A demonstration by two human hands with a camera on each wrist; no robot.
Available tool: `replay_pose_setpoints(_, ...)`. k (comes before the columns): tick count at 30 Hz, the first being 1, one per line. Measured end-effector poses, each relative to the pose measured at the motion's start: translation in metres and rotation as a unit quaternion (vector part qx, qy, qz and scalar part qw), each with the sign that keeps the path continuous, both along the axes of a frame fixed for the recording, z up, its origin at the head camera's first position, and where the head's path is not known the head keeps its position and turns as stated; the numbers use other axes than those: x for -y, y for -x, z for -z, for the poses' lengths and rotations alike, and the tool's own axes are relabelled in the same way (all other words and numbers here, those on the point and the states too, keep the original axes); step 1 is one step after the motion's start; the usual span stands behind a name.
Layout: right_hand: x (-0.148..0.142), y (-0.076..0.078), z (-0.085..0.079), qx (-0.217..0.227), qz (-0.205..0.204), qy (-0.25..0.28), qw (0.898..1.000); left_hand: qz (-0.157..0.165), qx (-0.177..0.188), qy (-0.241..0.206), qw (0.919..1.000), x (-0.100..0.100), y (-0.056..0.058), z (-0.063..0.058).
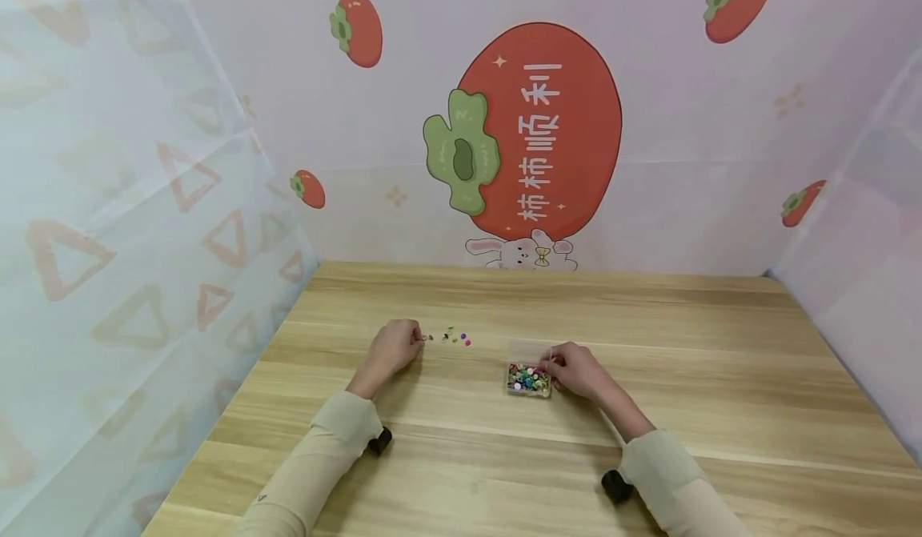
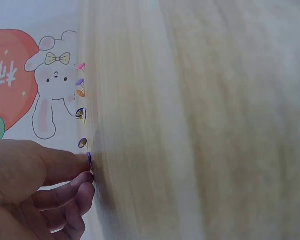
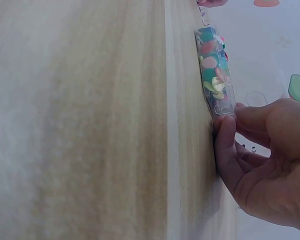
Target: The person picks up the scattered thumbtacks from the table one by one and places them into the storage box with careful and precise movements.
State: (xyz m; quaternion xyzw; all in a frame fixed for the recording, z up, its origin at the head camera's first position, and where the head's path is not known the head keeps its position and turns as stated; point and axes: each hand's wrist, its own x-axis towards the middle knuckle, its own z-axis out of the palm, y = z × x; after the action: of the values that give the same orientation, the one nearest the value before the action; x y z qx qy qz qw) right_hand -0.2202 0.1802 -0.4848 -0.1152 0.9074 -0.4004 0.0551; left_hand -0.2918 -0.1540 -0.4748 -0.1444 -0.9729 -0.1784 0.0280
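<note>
At the left of the table, my left hand (image 1: 396, 345) pinches a purple thumbtack (image 2: 89, 159) between thumb and fingertip, low at the tabletop. Several loose thumbtacks (image 1: 454, 340) lie just to the right of that hand, with pink, purple, orange and dark heads. They stretch away in a row in the left wrist view. My right hand (image 1: 576, 369) holds the right end of a small clear plastic box (image 3: 222, 107), thumb and fingers at its corner. The box sits on the table, its lid raised at the back, filled with thumbtacks (image 1: 528, 378) of many colours.
The wood-grain table (image 1: 461, 473) runs back to a printed wall cloth (image 1: 663, 201) with persimmons and a rabbit. Another patterned cloth (image 1: 144, 225) hangs along the left side. A black wrist device (image 1: 616, 486) sits under the right sleeve, another (image 1: 379, 441) under the left.
</note>
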Motion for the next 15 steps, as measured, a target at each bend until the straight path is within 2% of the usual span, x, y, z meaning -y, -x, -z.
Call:
replay_pose_setpoints(11,-0.0006,-0.0008,-0.0005,-0.001,-0.004,0.003,1.000,-0.023,0.032,0.013,0.9991,-0.0026,-0.0032,-0.0035)
replay_pose_setpoints(15,-0.0006,-0.0008,0.0002,-0.004,-0.003,0.001,1.000,-0.022,0.027,0.018,0.9993,-0.0044,-0.0028,-0.0037)
